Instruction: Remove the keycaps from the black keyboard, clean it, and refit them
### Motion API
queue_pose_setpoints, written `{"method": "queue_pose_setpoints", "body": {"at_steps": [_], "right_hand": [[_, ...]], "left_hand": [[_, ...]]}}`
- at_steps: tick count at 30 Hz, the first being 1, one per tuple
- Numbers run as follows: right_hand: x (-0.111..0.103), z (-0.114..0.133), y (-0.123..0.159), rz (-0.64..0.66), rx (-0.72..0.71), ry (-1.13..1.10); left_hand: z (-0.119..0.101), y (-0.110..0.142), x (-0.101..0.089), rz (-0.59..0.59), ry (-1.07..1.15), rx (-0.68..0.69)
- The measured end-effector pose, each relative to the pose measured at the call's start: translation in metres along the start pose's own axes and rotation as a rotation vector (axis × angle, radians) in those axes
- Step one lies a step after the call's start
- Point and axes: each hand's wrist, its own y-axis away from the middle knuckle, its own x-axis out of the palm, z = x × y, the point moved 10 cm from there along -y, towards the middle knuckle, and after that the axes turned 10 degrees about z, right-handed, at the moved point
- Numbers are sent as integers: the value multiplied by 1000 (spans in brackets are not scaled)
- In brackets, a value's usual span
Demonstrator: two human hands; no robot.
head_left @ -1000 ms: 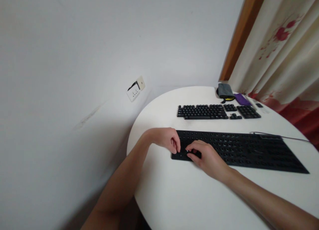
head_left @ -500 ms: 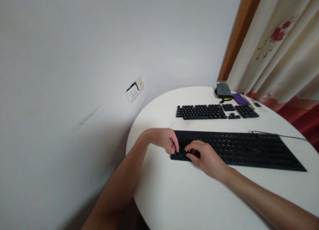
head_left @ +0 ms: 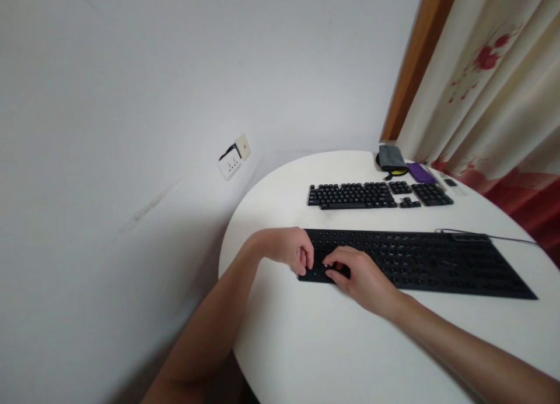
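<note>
A black keyboard base (head_left: 441,263) with its keycaps off lies across the white table. My left hand (head_left: 294,249) bends over its left end, fingers curled down and closed at the lower left corner; whatever is under the fingertips is hidden. Just to the right, my right hand (head_left: 356,274) hovers low over the base with thumb and forefinger in a pinch. Between those fingertips is a tiny keycap (head_left: 326,266), dark with a pale spot, mostly covered by the fingers.
Behind the base, loose black keycaps (head_left: 356,195) are laid out in keyboard order. A grey pouch (head_left: 392,158), a purple cloth (head_left: 420,172) and a small dark object (head_left: 450,182) lie at the back right. A cable (head_left: 507,238) runs off right. The wall (head_left: 131,130) borders the table's left side.
My left fingers have curled in a little more at the base's corner. My right hand keeps its pinch in nearly the same place. The view has shifted slightly.
</note>
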Motion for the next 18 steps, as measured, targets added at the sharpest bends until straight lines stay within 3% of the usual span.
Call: {"method": "queue_pose_setpoints", "body": {"at_steps": [14, 18], "right_hand": [[-1, 1, 0, -18, -22, 9], [-1, 9, 0, -27, -62, 28]], "left_hand": [[-9, 0, 2, -67, -128, -35], [-2, 2, 0, -91, -138, -121]]}}
